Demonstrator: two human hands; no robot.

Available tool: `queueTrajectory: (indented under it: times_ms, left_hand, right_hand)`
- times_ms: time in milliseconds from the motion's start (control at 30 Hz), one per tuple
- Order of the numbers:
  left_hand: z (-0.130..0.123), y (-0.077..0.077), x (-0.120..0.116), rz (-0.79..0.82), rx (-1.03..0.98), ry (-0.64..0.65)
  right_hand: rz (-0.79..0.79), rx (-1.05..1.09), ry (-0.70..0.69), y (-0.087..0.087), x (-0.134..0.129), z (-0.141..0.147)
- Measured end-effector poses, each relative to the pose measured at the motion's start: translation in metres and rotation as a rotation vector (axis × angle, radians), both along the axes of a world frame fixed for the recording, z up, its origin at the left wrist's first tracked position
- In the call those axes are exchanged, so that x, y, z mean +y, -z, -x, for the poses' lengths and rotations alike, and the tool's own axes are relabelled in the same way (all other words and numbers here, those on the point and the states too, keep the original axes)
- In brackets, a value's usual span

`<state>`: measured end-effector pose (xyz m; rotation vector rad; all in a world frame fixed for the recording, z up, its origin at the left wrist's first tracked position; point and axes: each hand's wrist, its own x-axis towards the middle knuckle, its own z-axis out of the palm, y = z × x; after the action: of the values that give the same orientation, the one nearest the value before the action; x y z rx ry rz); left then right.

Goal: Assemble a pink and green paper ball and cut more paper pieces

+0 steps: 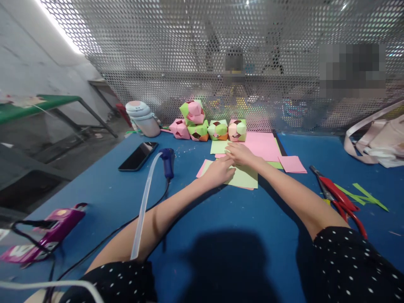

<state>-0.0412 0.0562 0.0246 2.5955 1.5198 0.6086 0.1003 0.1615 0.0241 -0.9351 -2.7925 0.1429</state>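
Note:
My left hand (222, 170) rests on a small stack of pale green and pink paper sheets (244, 177), its fingers stretched out and a little apart. Just beyond it, my right hand (241, 153) reaches leftward over more paper. Its fingers are extended, with the tips on a light green sheet (218, 147) at the back. A larger pink sheet (261, 145) lies behind my right wrist, and a small pink square (293, 164) is to its right. Folded pink and green paper cubes (217, 129) stand behind both hands, one piled on top (193, 112).
Left of my hands are a blue glue gun (168, 163) with a glue stick (145, 206), a phone (139, 156) and a lidded cup (143, 119). A purple power strip (53, 231) lies nearer. Red-handled scissors (339, 195) and green strips (369, 197) lie right. A perforated metal panel (176, 54) closes the back.

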Motion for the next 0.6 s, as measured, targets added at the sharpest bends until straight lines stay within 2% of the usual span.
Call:
queueTrajectory:
  times_ms: [67,167,267,333,467,600]
  left_hand:
    - [0.004,-0.003,0.002,-0.004,-0.008,-0.002]
    - [0.014,-0.003,0.004,-0.016,-0.014,-0.045]
    - [0.024,0.002,0.0,-0.022,0.01,-0.106]
    - [0.028,0.008,-0.005,-0.027,0.033,-0.162]
    - [0.029,0.019,-0.019,-0.01,0.07,-0.207]
    - [0.026,0.021,-0.038,-0.018,0.095,-0.196]
  right_hand:
    - [-0.022,0.019,0.061,-0.003,-0.017,-0.018]
    - [-0.052,0.035,0.097,-0.001,-0.058,-0.05]
    - [-0.071,0.014,0.053,0.012,-0.104,-0.078]
    - [-0.105,0.011,0.044,0.023,-0.123,-0.09]
    - [-0.199,0.039,0.036,0.036,-0.134,-0.101]
    - [-0.29,0.084,0.005,0.038,-0.139,-0.107]
